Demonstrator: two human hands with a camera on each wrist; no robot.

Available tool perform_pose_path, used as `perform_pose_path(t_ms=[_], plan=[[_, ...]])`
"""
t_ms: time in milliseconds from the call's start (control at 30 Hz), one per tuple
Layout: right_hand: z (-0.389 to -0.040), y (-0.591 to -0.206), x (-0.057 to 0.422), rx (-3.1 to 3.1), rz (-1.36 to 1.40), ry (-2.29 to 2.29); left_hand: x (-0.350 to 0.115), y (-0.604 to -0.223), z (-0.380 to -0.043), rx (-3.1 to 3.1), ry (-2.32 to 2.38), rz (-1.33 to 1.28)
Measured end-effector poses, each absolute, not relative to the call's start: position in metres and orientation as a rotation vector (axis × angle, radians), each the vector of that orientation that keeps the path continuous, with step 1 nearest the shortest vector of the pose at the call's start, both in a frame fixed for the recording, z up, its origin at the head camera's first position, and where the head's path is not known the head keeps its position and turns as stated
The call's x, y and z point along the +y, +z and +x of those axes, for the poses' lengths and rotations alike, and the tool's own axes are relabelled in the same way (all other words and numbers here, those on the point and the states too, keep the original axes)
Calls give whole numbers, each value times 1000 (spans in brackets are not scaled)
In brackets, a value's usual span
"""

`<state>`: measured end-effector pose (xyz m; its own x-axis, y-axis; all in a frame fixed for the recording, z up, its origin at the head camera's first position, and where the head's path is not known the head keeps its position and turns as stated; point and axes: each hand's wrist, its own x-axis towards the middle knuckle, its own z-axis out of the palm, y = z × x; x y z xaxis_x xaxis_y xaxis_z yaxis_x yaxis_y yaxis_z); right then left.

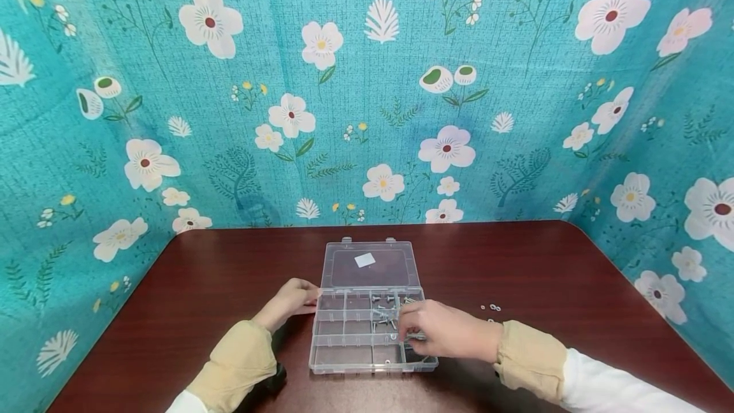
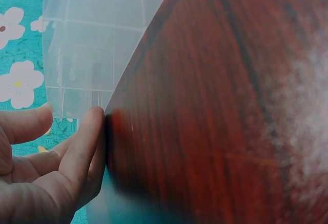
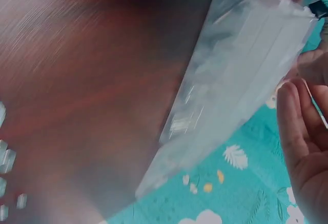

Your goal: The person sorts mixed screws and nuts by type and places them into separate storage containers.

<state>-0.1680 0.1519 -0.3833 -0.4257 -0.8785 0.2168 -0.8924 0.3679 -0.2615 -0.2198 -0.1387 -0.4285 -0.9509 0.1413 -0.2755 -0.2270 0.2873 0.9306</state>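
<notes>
A clear plastic compartment box (image 1: 344,340) lies on the table, its hinged lid (image 1: 395,268) folded back. My left hand (image 1: 294,301) is at the box's upper left side; in the left wrist view its straight fingers (image 2: 84,142) are right at the box edge, the thumb apart from them. My right hand (image 1: 441,329) is over the right-hand compartments, fingers pointing down and bent. I cannot tell whether its fingertips pinch anything. Small screws (image 1: 383,317) lie in the middle compartments, and a small nut (image 1: 387,362) sits in a front one.
Several small nuts (image 1: 494,307) lie loose on the dark red table (image 1: 516,266), right of the box. A white label (image 1: 364,260) is on the lid. Flowered teal cloth (image 1: 344,101) hangs behind the table and along both sides.
</notes>
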Motion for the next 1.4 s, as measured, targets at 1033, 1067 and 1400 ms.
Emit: perform_pose_path(t_ms=[1033,1067,1400], plan=[[-206,-390,268,-2776,1234,250,-139,-429,-220,2240,1733,-100],[-208,-391,270,-2790,1216,275,-139,-429,-220,2239,1734,-103],[-212,-406,283,-2969,1071,521,-139,-429,-220,2244,1729,-103]])
